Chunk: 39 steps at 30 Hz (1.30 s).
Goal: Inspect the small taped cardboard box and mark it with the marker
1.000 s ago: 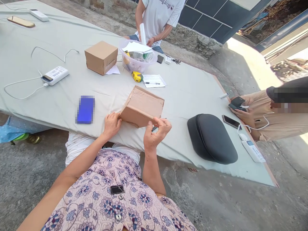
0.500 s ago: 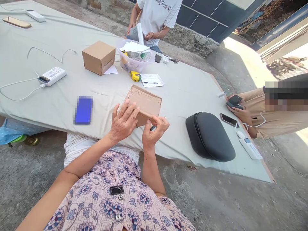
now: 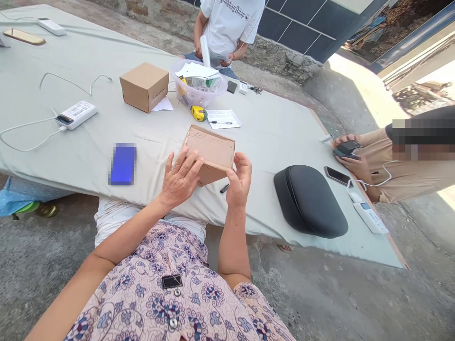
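A brown cardboard box (image 3: 210,148) sits near the table edge in front of me, its taped face up. My left hand (image 3: 182,179) lies on the box's left near corner with its fingers spread. At the right side of the box is my right hand (image 3: 240,179), fingers curved and apart from the thumb, touching or nearly touching the right corner. A small black object (image 3: 224,188), perhaps a marker, lies on the cloth between my hands, partly hidden by the right one.
Behind stand another cardboard box (image 3: 144,87), a yellow tape measure (image 3: 198,113), paper with a pen and a plastic basket (image 3: 199,97). A black case (image 3: 310,201) is at right, a blurred blue item (image 3: 122,164) at left. Two people sit at the far and right edges.
My right hand has moved right and up from the box's near edge to its right side, with the fingers more open. The black object shows more. My left hand has barely moved.
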### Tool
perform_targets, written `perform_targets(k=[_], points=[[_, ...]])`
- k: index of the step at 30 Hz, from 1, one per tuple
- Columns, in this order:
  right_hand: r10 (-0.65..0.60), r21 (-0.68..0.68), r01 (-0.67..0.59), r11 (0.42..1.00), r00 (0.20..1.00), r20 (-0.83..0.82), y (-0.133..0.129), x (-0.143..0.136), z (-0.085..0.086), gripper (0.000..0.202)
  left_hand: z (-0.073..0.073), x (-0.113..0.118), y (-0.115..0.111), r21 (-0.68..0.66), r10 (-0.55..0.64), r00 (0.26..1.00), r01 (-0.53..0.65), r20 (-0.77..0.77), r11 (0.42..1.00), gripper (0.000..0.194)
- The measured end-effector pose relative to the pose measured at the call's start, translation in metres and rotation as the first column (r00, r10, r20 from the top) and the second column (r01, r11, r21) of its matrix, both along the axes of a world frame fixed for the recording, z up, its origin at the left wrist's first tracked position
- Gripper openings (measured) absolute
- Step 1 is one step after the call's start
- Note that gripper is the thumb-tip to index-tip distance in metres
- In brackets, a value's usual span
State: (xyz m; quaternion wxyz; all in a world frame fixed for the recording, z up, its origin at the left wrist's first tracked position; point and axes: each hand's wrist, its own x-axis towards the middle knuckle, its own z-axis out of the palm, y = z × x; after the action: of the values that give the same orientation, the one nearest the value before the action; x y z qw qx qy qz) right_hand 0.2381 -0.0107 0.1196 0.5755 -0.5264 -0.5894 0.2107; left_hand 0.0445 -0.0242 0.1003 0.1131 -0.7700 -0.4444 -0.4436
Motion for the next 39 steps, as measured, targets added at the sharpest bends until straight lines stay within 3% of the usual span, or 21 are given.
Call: perform_targets(k=[3, 7, 16, 19, 21, 23, 25, 27, 30, 34, 39], points=[[0.147, -0.082, -0.158, 0.984, 0.98, -0.133, 0.02, 0.004, 0.007, 0.072, 0.0, -0.001, 0.001, -0.033, -0.011, 1.0, 0.01, -0.019, 0.999, 0.052], [0.214, -0.17, -0.245, 0.954, 0.959, -0.183, 0.046, 0.005, 0.017, 0.068, 0.0, -0.003, 0.0, -0.113, -0.038, 0.999, 0.035, -0.029, 0.993, 0.055], [0.036, -0.222, -0.045, 0.974, 0.998, -0.046, 0.08, 0.003, 0.028, 0.042, -0.004, 0.0, -0.002, -0.095, -0.019, 0.998, 0.013, -0.059, 0.995, 0.055], [0.01, -0.256, -0.012, 0.967, 1.0, -0.009, 0.084, 0.003, 0.04, 0.036, -0.005, 0.0, -0.001, -0.122, -0.024, 0.998, 0.017, -0.057, 0.992, 0.058], [-0.014, -0.273, 0.044, 0.961, 0.994, 0.112, 0.084, 0.003, 0.053, 0.031, -0.004, 0.0, 0.001, -0.123, -0.023, 0.998, 0.016, -0.059, 0.992, 0.061], [-0.05, -0.254, 0.14, 0.957, 0.941, 0.334, 0.082, 0.002, 0.068, 0.026, -0.003, -0.001, 0.003, -0.11, -0.016, 0.998, 0.009, -0.066, 0.994, 0.063], [-0.066, -0.195, 0.202, 0.96, 0.837, 0.543, 0.079, -0.004, 0.082, 0.02, -0.002, -0.001, 0.003, -0.096, -0.011, 0.997, 0.004, -0.072, 0.995, 0.064], [-0.004, -0.155, 0.142, 0.978, 0.751, 0.661, 0.075, -0.015, 0.093, 0.019, -0.002, -0.001, 0.003, -0.1, -0.013, 0.997, 0.005, -0.075, 0.995, 0.064], [0.171, -0.23, 0.006, 0.973, 0.647, 0.743, 0.071, -0.039, 0.104, 0.031, -0.003, 0.0, 0.0, -0.119, -0.008, 0.996, -0.003, -0.088, 0.993, 0.061], [0.208, -0.283, 0.041, 0.958, 0.578, 0.789, 0.071, -0.065, 0.112, 0.05, -0.005, 0.0, -0.003, -0.117, 0.02, 0.993, -0.034, -0.113, 0.993, 0.059], [0.227, -0.339, 0.101, 0.936, 0.562, 0.795, 0.079, -0.071, 0.114, 0.062, -0.005, 0.002, -0.003, -0.115, 0.013, 0.995, -0.025, -0.1, 0.993, 0.059]])
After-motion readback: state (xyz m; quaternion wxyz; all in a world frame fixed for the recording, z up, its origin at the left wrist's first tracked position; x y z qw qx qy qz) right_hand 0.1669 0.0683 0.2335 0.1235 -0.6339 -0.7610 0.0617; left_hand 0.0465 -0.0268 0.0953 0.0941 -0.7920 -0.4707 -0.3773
